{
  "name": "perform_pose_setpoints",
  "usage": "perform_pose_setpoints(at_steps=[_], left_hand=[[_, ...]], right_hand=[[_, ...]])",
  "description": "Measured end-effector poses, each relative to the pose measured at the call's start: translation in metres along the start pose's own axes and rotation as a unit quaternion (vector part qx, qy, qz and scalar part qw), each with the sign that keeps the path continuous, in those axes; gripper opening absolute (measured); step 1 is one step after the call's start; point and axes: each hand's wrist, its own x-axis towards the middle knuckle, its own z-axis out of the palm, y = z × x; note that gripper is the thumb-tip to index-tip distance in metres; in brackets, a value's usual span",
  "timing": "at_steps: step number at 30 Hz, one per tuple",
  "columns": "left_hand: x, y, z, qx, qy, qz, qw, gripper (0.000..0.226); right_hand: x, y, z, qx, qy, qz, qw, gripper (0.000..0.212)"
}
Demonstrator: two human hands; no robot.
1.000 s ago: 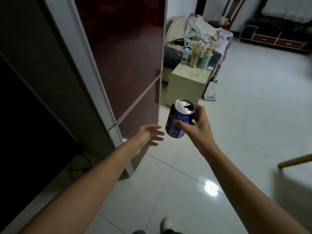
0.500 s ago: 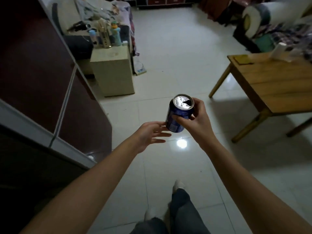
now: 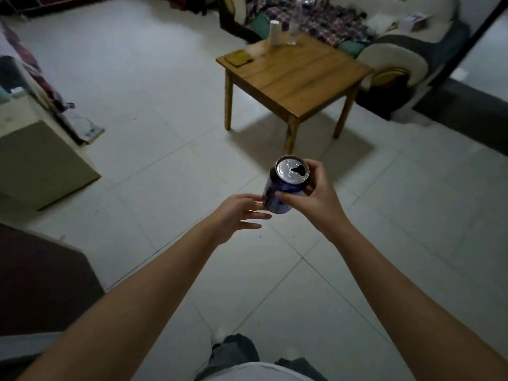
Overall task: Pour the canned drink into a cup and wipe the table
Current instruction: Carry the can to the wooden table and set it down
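My right hand (image 3: 313,199) grips a blue drink can (image 3: 283,185) upright in mid-air over the tiled floor; its silver top shows an open mouth. My left hand (image 3: 236,214) is open just left of the can, fingertips near its lower side. Ahead stands a square wooden table (image 3: 297,75). On its far edge are a white cup (image 3: 275,33) and a clear glass (image 3: 292,34). A yellowish-brown cloth (image 3: 238,58) lies flat on the table's left corner.
A sofa (image 3: 384,37) with a patterned blanket runs behind the table. A low beige cabinet (image 3: 35,158) stands at the left, with a dark red fridge corner (image 3: 41,279) nearer me. My legs and one foot (image 3: 220,335) show below. Pale floor tiles stretch between me and the table.
The view has swung right, away from the fridge, and the wooden table now sits ahead. My right hand still holds the can; my left hand has come closer to it.
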Motion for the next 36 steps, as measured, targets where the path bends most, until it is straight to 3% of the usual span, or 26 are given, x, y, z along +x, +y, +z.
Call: perform_pose_setpoints(at_steps=[5,17,22,29,36], left_hand=[[0.023,-0.005,0.075,0.035,-0.047,-0.018,0.998,0.028],[0.055,-0.017,0.217,0.112,-0.164,-0.041,0.979,0.029],[0.071,-0.018,0.255,0.115,-0.19,-0.045,0.974,0.03],[0.112,0.0,0.282,0.12,-0.205,-0.052,0.97,0.031],[0.192,0.048,0.297,0.134,-0.201,-0.044,0.969,0.03]], right_hand=[[-0.035,0.016,-0.069,-0.01,0.065,0.032,0.997,0.064],[-0.097,0.053,-0.192,-0.028,0.193,0.07,0.978,0.065],[-0.106,0.063,-0.227,-0.042,0.213,0.07,0.974,0.064],[-0.077,0.075,-0.267,-0.044,0.221,0.081,0.971,0.066],[0.006,0.088,-0.301,-0.037,0.23,0.087,0.969,0.067]])
